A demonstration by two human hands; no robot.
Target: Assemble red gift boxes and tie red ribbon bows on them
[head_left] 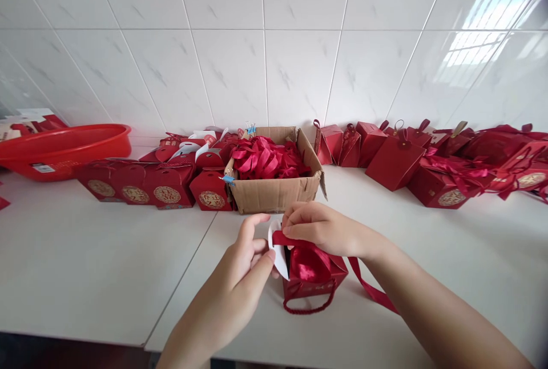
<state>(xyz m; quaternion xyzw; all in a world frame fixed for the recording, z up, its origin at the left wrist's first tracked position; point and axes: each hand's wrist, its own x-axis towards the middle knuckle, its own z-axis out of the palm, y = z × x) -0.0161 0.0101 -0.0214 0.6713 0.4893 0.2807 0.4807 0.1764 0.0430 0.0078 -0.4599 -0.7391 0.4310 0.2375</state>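
A small red gift box [338,269] with a twisted cord handle [309,311] stands on the table in front of me. My left hand [252,263] pinches the box's raised flap [280,263], its white inner side facing left. In my right hand [317,223], closed fingers hold a red satin ribbon [372,289]. One stretch of the ribbon meets the white flap; whether it passes through a hole there I cannot tell. A loop of it bulges over the box top, and a tail hangs behind my right forearm.
A cardboard carton [278,195] of red ribbons stands beyond my hands, with blue binder clips [228,179] on its edge. Several red boxes [173,186] line up left of it, near a red plastic basin [81,152]. More finished-looking red boxes [396,157] crowd the right along the tiled wall.
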